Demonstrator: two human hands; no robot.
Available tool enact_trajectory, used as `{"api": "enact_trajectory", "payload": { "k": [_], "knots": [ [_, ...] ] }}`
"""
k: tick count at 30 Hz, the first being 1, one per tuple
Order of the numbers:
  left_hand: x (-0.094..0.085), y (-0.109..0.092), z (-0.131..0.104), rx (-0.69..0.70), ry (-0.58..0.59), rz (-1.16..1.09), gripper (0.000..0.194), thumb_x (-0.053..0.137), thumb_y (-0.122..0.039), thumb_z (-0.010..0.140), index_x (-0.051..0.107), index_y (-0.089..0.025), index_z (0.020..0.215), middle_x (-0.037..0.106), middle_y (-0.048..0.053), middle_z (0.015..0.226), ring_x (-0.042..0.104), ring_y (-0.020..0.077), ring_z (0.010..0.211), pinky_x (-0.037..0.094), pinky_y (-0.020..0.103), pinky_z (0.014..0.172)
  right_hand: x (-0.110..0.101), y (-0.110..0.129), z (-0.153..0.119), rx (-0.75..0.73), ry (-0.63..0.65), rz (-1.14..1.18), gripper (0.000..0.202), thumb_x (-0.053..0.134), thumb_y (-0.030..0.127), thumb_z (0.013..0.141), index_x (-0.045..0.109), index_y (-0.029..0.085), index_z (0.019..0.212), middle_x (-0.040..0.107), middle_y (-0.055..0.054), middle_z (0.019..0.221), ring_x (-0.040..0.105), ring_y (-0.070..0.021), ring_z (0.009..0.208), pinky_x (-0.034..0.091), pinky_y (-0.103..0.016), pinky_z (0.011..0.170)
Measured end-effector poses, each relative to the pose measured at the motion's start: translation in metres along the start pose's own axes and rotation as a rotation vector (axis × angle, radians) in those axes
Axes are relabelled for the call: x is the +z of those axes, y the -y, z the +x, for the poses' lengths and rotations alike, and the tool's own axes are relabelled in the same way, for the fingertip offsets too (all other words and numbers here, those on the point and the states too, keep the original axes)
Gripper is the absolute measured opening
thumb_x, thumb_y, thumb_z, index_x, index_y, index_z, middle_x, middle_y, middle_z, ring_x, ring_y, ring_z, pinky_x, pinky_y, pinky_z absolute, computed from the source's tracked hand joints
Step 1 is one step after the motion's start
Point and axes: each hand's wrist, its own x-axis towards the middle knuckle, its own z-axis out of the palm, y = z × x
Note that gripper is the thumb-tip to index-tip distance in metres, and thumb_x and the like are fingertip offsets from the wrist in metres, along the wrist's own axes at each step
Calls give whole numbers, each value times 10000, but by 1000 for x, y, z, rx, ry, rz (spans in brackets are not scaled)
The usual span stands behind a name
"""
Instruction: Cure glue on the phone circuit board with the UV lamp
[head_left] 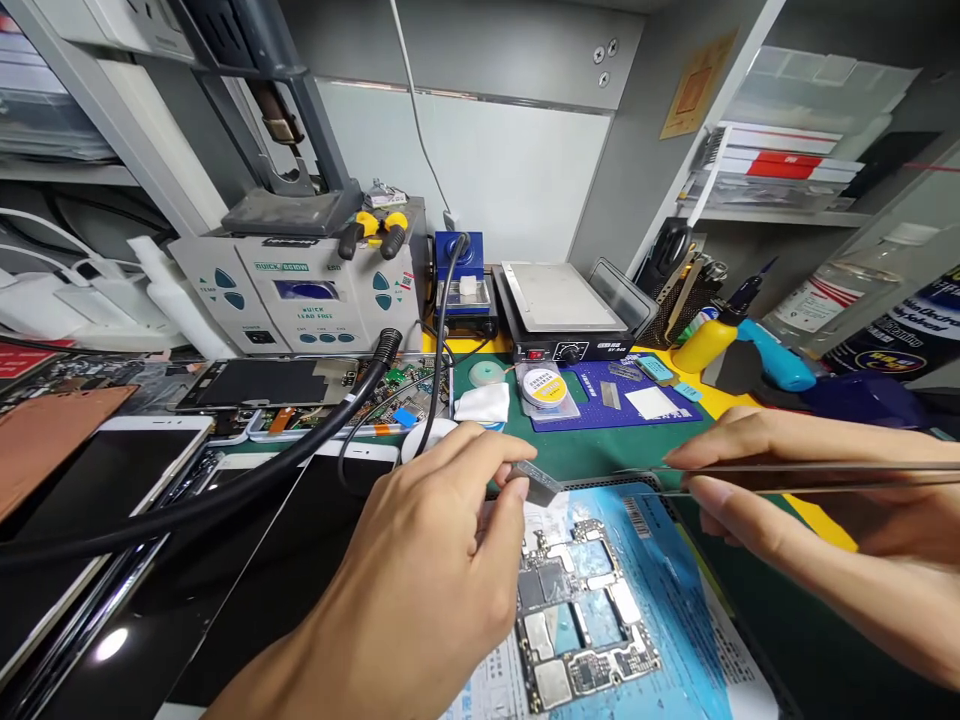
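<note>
My left hand [442,530] pinches a small flat dark grey piece [537,483] between thumb and forefinger; its exact kind I cannot make out. Below and to the right of that piece lies a phone circuit board [553,672], with metal shields, chips and several cut-out openings. It rests on a blue and white printed sheet [660,590]. At the right, my right hand [787,500] grips a pair of metal tweezers [817,480] between thumb and fingers. Their thin tips point left toward the grey piece, apart from it.
A hot-air station [300,290] stands back left, its thick black hose [300,470] crossing over several phones. A heating plate [566,300] sits at the back. In front lies a purple mat [600,405] with a solder spool [544,387]. A yellow bottle [705,343] stands at the right.
</note>
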Motion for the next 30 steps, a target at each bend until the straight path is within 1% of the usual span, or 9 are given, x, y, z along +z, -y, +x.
{"api": "enact_trajectory", "payload": {
  "k": [3,5,8,10,13,19,22,25,30],
  "knots": [
    [0,0,0,7,-10,14,162,583,-232,989,720,-305,1034,581,-61,739,587,93,621,426,237,566,2,4,1,-136,79,-192,176,766,556,916,811,395,970,836,-7,940,805,-274,792,681,-280,580],
    [1,0,-1,4,-12,12,163,580,-240,991,723,-302,1035,580,-57,741,578,99,616,425,244,568,3,5,2,-147,98,-173,180,765,558,921,817,390,962,851,-10,946,822,-272,785,686,-265,586],
    [2,0,-1,-4,-5,4,176,566,-243,998,729,-296,1042,577,-48,747,569,111,620,427,257,584,5,4,2,8,92,2,215,843,549,864,838,352,950,846,-27,816,799,-254,649,671,-260,553],
    [3,0,-1,-12,-3,5,189,560,-240,1002,730,-298,1058,576,-44,752,569,116,632,428,262,594,11,4,2,153,157,179,234,865,530,856,839,317,951,806,-24,681,752,-230,537,633,-255,494],
    [3,2,-1,-21,-3,11,181,567,-237,1001,723,-301,1067,577,-46,758,550,116,625,403,264,572,24,6,4,212,250,345,220,874,500,864,836,293,929,767,-11,612,706,-193,490,589,-236,474],
    [1,3,-1,-34,7,10,158,576,-218,994,715,-294,1003,555,-47,729,510,124,602,374,278,562,40,13,8,146,124,283,202,920,488,795,849,313,867,737,2,545,633,-153,405,513,-173,373],
    [1,1,-1,-68,24,10,201,551,-179,990,705,-305,1019,515,-54,713,511,126,615,383,273,579,42,17,9,129,107,287,149,897,476,806,860,332,810,733,-3,533,622,-147,376,491,-161,336],
    [0,-2,0,-72,36,17,178,560,-187,983,692,-305,999,503,-58,705,507,126,612,370,273,561,43,19,10,127,111,291,113,903,456,793,880,346,800,757,-16,565,625,-153,375,484,-173,324],
    [0,-3,1,-69,36,43,177,561,-190,974,692,-308,989,495,-61,688,509,128,601,371,274,553,45,18,11,128,111,286,124,913,465,786,883,346,776,770,-29,573,647,-175,381,500,-204,338]
  ]
}}
